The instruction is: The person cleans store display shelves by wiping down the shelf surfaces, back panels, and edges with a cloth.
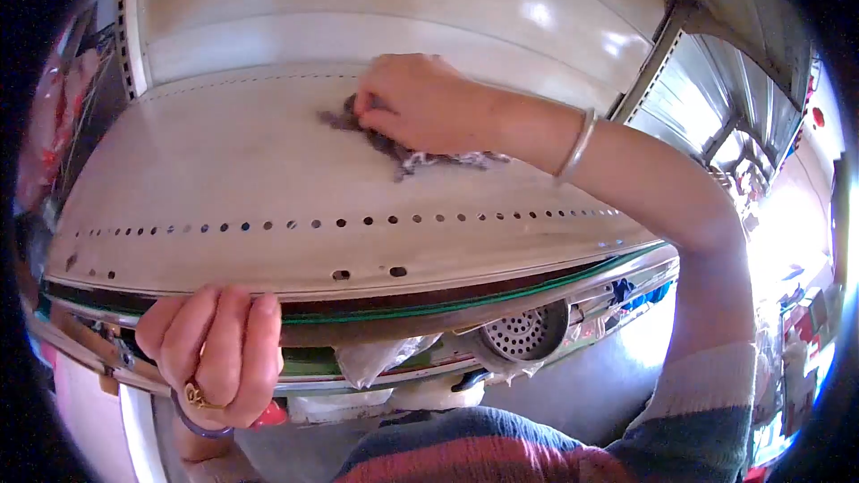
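Work on pale shelf [206, 161]: wiping, as judged. Held dark, rumpled cloth [396, 157] bunched under right hand [419, 100], pinched in bent fingers, on the surface behind the front row of holes [366, 222]. Saw left hand [215, 353] curled at front edge [447, 279]; could not tell whether clasped or only resting. For next move, seemed to call for even pressure, flatter cloth, strokes toward both ends.

This looks like a shop: a perforated metal shelf [224, 152] has a slotted post [130, 31] at its back left corner and a plastic bag [380, 358] below its front edge.
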Demonstrator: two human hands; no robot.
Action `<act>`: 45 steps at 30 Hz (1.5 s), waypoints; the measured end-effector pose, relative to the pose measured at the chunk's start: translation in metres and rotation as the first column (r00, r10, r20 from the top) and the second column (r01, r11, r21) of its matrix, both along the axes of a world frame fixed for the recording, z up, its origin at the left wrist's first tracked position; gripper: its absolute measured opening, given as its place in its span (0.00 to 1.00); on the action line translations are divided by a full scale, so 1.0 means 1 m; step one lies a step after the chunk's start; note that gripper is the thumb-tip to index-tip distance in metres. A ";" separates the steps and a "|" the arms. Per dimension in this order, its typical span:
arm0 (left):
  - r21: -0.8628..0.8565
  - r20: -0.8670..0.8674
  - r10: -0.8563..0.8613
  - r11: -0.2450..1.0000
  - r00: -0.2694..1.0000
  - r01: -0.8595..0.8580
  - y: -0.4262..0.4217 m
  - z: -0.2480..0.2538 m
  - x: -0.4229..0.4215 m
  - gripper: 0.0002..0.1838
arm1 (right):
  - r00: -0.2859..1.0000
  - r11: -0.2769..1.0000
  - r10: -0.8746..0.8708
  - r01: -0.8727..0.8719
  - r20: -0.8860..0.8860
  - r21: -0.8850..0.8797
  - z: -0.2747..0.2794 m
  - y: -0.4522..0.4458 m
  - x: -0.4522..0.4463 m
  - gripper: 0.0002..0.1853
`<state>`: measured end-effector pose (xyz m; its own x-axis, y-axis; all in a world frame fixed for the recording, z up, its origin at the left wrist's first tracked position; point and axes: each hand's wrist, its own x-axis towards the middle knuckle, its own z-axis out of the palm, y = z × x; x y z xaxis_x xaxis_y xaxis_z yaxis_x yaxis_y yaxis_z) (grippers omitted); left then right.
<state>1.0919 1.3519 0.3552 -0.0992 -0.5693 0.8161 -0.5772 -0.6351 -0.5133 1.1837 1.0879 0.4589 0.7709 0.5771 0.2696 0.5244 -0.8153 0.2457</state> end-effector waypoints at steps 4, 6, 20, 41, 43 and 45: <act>0.004 0.011 -0.008 1.000 1.000 0.008 -0.001 0.002 -0.001 0.09 | 0.992 0.992 -0.119 0.118 0.028 0.037 0.001 -0.103 -0.033 0.08; 0.002 0.022 -0.026 1.000 0.999 0.026 -0.001 0.002 0.002 0.09 | 0.830 0.827 -0.557 0.555 -0.004 -0.091 0.008 -0.183 -0.063 0.08; 0.043 -0.010 0.030 0.999 0.999 -0.030 0.003 0.000 0.000 0.10 | 0.986 0.932 0.023 0.038 -0.163 0.360 0.006 -0.121 -0.166 0.04; 0.007 -0.040 -0.043 0.999 0.998 0.044 0.003 0.001 0.001 0.16 | 0.946 0.962 -0.023 0.108 -0.322 0.249 0.024 -0.146 -0.170 0.05; -0.008 -0.058 -0.027 1.000 0.998 0.027 0.002 0.001 -0.001 0.17 | 0.929 0.953 0.195 -0.104 -0.314 0.284 0.018 -0.094 -0.130 0.05; -0.024 -0.036 -0.035 0.999 0.999 0.034 -0.001 -0.002 0.001 0.17 | 0.830 0.853 0.502 -0.429 -0.242 0.297 0.011 -0.029 -0.095 0.05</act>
